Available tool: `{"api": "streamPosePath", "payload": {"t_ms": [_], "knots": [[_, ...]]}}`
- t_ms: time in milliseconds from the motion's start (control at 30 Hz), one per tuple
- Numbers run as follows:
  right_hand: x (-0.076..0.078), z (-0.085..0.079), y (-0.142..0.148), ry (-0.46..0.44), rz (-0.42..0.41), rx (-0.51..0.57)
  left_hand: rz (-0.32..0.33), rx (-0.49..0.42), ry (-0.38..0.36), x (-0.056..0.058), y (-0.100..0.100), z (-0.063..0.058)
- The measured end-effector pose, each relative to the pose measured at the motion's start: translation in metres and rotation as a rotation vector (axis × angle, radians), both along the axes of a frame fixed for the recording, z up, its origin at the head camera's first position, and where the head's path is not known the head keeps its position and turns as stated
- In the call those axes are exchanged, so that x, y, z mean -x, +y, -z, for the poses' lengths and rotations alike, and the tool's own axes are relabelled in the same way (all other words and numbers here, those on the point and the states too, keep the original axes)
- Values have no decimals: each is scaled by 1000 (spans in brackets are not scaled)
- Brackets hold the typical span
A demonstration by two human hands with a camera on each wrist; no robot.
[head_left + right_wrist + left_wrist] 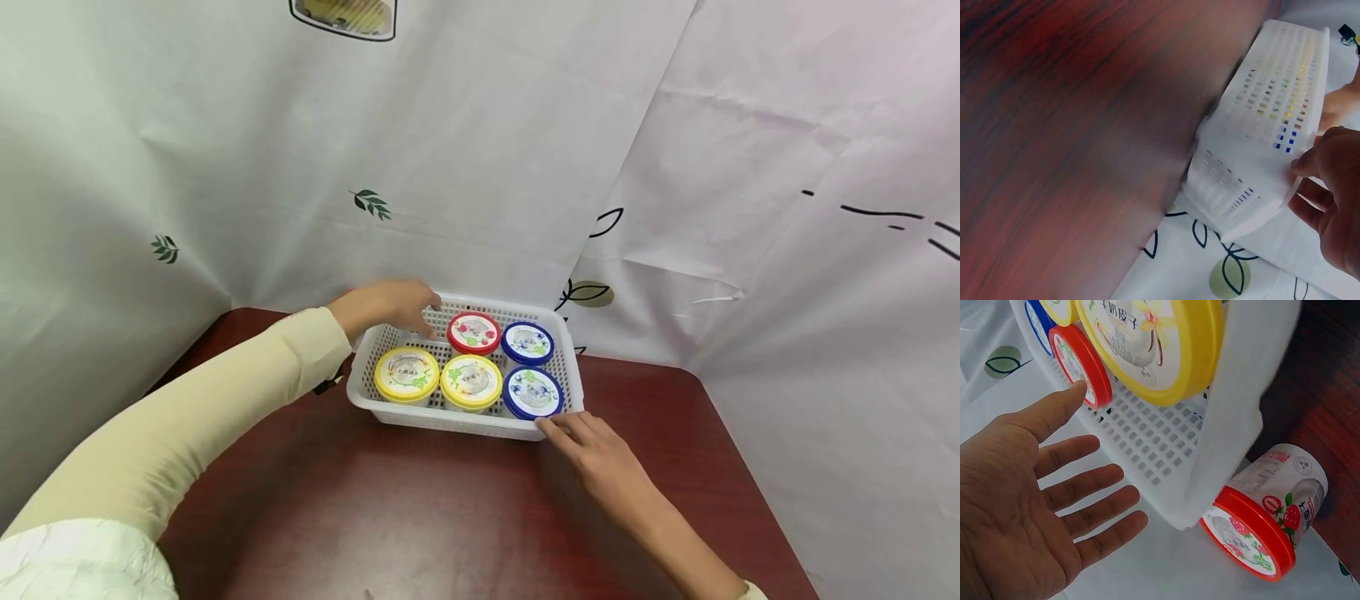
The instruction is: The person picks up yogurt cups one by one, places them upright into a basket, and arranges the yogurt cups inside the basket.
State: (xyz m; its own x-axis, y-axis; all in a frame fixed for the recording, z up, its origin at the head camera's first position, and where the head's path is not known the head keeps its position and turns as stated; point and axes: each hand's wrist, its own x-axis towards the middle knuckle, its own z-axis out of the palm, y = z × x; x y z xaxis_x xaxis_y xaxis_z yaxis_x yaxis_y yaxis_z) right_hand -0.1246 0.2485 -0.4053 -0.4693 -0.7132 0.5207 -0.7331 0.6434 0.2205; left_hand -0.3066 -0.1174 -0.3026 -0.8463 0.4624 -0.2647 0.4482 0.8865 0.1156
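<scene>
A white perforated basket [457,423] stands on the table, holding several lidded tubs: a red-lidded tub [474,332] at the back, two yellow-lidded ones [407,374] in front, and two blue-lidded ones [527,343] at the right. Over the basket's back left part is my left hand [401,304], palm bare and fingers spread, its thumb near the red lid. With thumb and fingers my right hand [1338,200] grips the rim at the near right corner. Outside the basket's left end lies another red-lidded tub [1291,487] on its side, hidden behind my left arm in the head view.
The dark red wooden table [360,500] extends in front of the basket and to its right. Behind it hangs a white curtain [480,167] with leaf prints, close to the basket's back edge; more sheeting closes in both sides.
</scene>
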Motion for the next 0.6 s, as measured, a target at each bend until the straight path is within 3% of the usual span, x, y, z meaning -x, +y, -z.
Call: {"api": "streamPosePath", "payload": {"t_ms": [367,600], "knots": [[-1,1,0,-16,12,0,8,-14,19,3,-20,-1],[0,1,1,-23,14,-4,-32,-17,16,7,-34,-4]]}}
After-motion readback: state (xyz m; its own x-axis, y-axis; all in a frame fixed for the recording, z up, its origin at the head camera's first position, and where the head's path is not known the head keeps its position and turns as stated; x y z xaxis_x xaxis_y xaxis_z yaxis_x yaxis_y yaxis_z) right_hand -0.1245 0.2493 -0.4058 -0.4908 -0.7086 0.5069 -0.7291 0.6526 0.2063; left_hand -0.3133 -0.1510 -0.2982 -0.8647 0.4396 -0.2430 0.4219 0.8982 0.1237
